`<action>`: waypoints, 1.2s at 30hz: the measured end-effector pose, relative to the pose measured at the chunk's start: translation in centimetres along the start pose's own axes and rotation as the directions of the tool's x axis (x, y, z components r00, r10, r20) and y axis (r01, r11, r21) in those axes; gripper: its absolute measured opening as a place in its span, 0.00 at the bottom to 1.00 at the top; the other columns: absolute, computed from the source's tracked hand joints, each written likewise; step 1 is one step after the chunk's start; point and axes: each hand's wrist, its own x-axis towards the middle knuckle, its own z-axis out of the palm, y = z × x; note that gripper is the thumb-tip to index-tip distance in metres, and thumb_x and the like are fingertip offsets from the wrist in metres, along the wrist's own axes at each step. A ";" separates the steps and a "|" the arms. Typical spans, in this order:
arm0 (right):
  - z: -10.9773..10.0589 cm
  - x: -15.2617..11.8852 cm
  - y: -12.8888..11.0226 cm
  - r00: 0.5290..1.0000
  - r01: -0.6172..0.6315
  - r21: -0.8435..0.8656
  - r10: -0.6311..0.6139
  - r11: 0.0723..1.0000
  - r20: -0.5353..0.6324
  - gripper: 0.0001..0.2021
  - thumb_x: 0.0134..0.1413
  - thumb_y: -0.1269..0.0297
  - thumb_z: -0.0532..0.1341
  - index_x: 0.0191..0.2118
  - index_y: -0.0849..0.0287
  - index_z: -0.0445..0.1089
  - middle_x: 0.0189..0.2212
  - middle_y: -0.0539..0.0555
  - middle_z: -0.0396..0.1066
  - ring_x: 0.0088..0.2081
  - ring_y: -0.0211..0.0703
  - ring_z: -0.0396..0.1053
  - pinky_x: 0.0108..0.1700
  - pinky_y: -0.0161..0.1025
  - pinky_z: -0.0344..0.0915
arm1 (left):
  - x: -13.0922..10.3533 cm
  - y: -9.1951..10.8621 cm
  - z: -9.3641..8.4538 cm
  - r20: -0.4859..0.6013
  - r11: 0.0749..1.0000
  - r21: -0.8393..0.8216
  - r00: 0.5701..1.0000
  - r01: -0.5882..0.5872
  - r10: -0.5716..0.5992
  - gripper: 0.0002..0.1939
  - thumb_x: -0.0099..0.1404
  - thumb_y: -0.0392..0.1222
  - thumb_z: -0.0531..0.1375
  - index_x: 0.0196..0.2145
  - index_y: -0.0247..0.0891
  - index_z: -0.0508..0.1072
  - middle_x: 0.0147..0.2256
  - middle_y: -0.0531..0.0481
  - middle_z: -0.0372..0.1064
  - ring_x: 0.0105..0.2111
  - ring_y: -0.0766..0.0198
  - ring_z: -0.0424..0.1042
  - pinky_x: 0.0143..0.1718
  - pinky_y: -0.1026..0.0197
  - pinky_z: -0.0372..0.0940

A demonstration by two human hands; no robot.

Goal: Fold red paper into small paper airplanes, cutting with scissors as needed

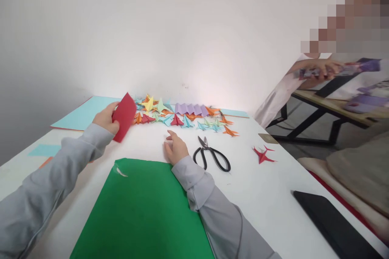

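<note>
A red sheet of paper [125,117] is held up off the table by my left hand [107,119], thumb on the near side and the other fingers mostly hidden behind. My right hand [176,148] rests near the far edge of a large green sheet [148,210], its fingers apart and nothing in them. Just right of that hand lie black-handled scissors [209,153] with the blades slightly parted. Behind both hands, folded paper planes [176,120] in several colours stand in rows, with a pleated purple paper [191,109] among them.
Light blue sheets [82,115] lie at the back left, smaller blue and orange pieces [45,150] at the left. One red folded plane [263,155] sits at the right, near a black flat object [331,222]. Beyond the table's right edge another person's hands [325,66] hold a purple package.
</note>
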 end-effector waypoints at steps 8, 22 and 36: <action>-0.7 -0.1 -0.8 0.979 0.075 0.126 -0.050 0.989 -0.196 0.34 0.46 0.69 0.59 0.60 0.56 0.46 0.46 0.62 0.59 0.47 0.47 0.63 0.45 0.45 0.66 | -1.8 0.4 10.0 0.343 0.578 -0.729 0.927 0.366 -0.155 0.34 0.31 0.35 0.67 0.42 0.31 0.68 0.32 0.45 0.73 0.32 0.53 0.73 0.30 0.57 0.68; -0.7 -1.4 -2.8 0.894 0.439 -0.130 -0.447 0.889 -0.039 0.15 0.50 0.76 0.54 0.41 0.51 0.69 0.46 0.57 0.65 0.53 0.49 0.59 0.49 0.51 0.62 | -2.0 -3.5 10.0 0.568 0.314 -0.754 0.813 0.577 -0.129 0.56 0.35 0.36 0.68 0.60 0.42 0.46 0.41 0.42 0.72 0.37 0.48 0.73 0.34 0.52 0.68; -3.0 -2.0 0.2 0.944 0.274 -0.425 -0.325 0.862 -0.051 0.27 0.45 0.67 0.58 0.55 0.57 0.59 0.58 0.63 0.47 0.57 0.63 0.50 0.53 0.59 0.54 | -0.9 -3.4 10.8 0.692 0.281 -0.694 0.722 0.663 0.006 0.25 0.31 0.30 0.70 0.32 0.31 0.73 0.28 0.46 0.75 0.30 0.57 0.74 0.35 0.55 0.67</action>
